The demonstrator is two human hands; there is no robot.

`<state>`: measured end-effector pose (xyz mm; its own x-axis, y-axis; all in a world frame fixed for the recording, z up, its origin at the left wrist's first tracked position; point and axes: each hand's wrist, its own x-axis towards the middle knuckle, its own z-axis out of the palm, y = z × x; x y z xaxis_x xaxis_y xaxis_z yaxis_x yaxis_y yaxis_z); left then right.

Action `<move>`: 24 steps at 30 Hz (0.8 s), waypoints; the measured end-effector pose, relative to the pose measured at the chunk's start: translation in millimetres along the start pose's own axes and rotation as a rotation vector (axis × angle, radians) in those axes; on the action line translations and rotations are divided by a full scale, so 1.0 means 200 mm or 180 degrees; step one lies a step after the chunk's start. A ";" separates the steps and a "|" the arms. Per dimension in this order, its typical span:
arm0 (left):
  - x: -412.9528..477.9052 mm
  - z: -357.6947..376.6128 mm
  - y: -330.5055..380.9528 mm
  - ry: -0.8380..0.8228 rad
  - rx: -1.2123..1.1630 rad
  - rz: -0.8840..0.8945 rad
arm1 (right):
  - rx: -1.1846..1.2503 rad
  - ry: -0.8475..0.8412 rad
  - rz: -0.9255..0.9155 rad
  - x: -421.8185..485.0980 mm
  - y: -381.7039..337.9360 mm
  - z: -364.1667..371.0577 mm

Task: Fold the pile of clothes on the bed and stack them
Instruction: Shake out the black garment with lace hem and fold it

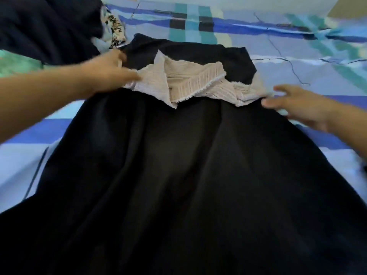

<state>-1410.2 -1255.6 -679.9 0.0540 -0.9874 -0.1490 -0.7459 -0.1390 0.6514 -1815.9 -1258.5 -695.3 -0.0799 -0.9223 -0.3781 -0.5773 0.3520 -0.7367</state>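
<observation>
A long black dress (178, 165) lies spread across the bed, its skirt fanning toward me. A cream lace-trimmed band (190, 82) crosses its waist, crumpled and partly turned over. My left hand (113, 72) rests on the left end of that band, fingers stretched onto the cream cloth. My right hand (297, 106) hovers with spread fingers at the band's right end, by the dress edge; it is blurred and holds nothing. The pile of unfolded clothes (45, 28) sits at the far left, mostly dark fabric with a black-and-white patterned piece (117, 28).
The bed has a checked sheet (258, 36) in blue, teal and white, bare to the far side and right of the dress. A green cloth (17, 64) shows at the left edge under the dark pile.
</observation>
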 end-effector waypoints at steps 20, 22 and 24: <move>-1.13 -0.05 -0.29 -0.1110 -0.0102 -0.0866 | 0.0685 -0.1142 -0.0016 -1.04 0.44 -0.13; -1.17 -0.03 -0.28 -0.1280 -0.0297 -0.0692 | 0.0566 -0.1333 -0.0168 -1.06 0.44 -0.12; -1.18 0.00 -0.27 -0.1267 -0.0602 -0.0459 | 0.0363 -0.1477 -0.0187 -1.07 0.43 -0.10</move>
<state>-1382.6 -1014.3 -680.9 -0.1383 -0.8561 -0.4980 -0.6132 -0.3208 0.7218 -1865.1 -1034.2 -666.2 0.3363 -0.7818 -0.5251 -0.4751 0.3406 -0.8114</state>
